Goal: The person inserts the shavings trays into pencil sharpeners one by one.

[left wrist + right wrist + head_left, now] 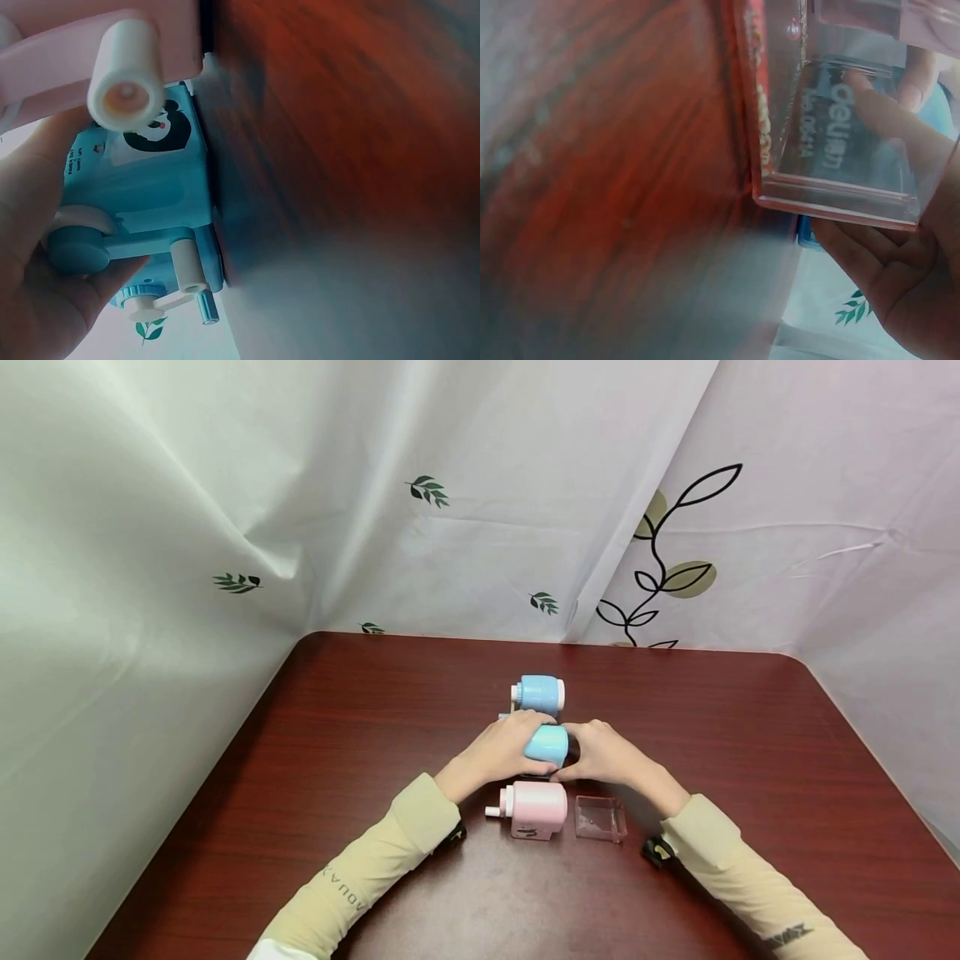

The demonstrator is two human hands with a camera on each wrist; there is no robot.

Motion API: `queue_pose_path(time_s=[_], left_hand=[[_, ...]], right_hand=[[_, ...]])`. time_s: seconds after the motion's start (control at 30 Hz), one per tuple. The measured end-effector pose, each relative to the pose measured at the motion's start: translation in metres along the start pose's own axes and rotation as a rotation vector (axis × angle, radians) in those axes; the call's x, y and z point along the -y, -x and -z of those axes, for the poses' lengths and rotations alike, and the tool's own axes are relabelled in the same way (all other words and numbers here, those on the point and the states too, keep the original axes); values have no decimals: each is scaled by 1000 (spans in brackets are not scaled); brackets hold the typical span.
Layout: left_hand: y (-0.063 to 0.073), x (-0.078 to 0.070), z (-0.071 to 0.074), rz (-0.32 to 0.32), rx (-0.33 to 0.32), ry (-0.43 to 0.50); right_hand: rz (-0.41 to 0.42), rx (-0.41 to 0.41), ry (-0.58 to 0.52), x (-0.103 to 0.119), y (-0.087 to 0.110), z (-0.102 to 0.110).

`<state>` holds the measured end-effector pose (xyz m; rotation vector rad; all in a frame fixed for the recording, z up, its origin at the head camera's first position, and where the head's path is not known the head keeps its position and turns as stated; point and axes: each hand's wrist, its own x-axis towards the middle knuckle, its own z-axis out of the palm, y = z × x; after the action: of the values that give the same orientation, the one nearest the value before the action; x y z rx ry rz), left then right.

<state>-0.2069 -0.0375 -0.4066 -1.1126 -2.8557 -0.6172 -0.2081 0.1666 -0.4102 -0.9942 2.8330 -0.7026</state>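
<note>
My left hand (504,750) grips a teal crank pencil sharpener (547,745) from the left, thumb on the near side and fingers over the far side. A panda picture and the sharpener's crank handle (187,266) show in the left wrist view. At the sharpener's right end, my right hand (606,753) curves its thumb and fingers round a dark part. The right wrist view shows this hand partly through a clear drawer (840,135) with lettering on it. Nearer the body, a pink crank sharpener (538,806) stands just left of that drawer.
Beyond the hands, a light blue crank sharpener (542,693) stands on the dark red wooden table (390,693). White curtains (480,552) with leaf prints hang along the table's back and sides. Dark wrist devices (657,852) sit under the sleeves.
</note>
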Motion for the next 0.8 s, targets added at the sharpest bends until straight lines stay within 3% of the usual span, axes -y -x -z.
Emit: queue_pose_path(time_s=[0.47, 0.8], left_hand=[[8, -10, 19, 44, -111, 73], [19, -23, 31, 4, -156, 43]], right_hand=[[-27, -130, -5, -1, 18, 26], [-20, -187, 11, 11, 38, 44]])
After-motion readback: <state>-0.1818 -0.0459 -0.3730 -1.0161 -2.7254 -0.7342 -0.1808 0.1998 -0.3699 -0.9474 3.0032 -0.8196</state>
